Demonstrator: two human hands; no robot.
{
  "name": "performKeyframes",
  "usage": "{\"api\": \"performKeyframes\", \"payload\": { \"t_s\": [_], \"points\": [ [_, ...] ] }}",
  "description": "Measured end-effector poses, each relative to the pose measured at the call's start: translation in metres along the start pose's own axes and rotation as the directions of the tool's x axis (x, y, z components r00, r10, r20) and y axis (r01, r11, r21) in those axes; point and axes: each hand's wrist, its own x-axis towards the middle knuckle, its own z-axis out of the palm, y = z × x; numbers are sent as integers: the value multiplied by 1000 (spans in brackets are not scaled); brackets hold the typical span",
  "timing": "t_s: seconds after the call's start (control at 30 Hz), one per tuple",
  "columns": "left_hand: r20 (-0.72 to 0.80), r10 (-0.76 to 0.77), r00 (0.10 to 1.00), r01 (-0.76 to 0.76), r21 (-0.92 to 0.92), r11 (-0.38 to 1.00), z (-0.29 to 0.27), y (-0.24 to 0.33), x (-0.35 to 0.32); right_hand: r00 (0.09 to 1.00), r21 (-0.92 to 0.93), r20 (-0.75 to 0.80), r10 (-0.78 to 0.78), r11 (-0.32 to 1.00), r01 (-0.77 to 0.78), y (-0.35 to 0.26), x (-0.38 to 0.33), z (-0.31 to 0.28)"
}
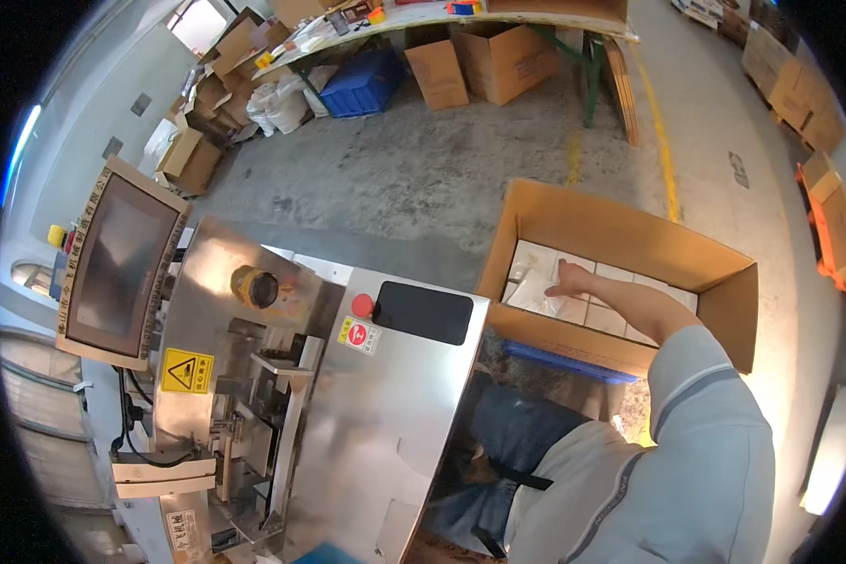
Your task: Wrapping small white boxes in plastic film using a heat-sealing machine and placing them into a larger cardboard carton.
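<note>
My right hand (573,279) reaches down into an open cardboard box (620,218) on the right. Its fingers are closed on a whitish, see-through plastic packet (534,289) at the box's left end. Under and beside the packet, several white boxes (606,318) lie in rows inside the carton. The packet's contents are too small to tell. My left hand does not show in the picture.
Left of me stands a metal machine with a screen (122,273). A black phone (424,313) and a red button (362,305) are on its steel top. Behind are a workbench (423,19), a blue crate (359,85) and cartons (503,64).
</note>
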Motion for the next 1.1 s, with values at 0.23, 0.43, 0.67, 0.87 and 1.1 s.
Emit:
{"api": "performKeyframes", "payload": {
  "t_s": [0.23, 0.43, 0.67, 0.87, 1.1],
  "points": [
    [-100, 70, 993, -67, 28, 997, -4, 28, 11, 739, -749, 251, -625, 358, 557, -49, 8, 19],
    [-254, 128, 959, -129, 14, 992, -3, -24, 21, 912, -599, -114, -394, 759, 253, 11, 11, -15],
    [-537, 164, 828, -195, 0, 981, -3, 51, -16, 937, -325, -181, -299, 917, 230, 47, 18, 35],
    [-581, 143, 801, -175, 1, 985, -16, 51, -20, 974, -95, -52, -219, 972, 214, 1, -4, 65],
    [-500, 130, 856, -374, -426, 824, -37, 96, -69, 692, -450, 18, -722, 612, 650, -21, -28, 10]
  ]
}}
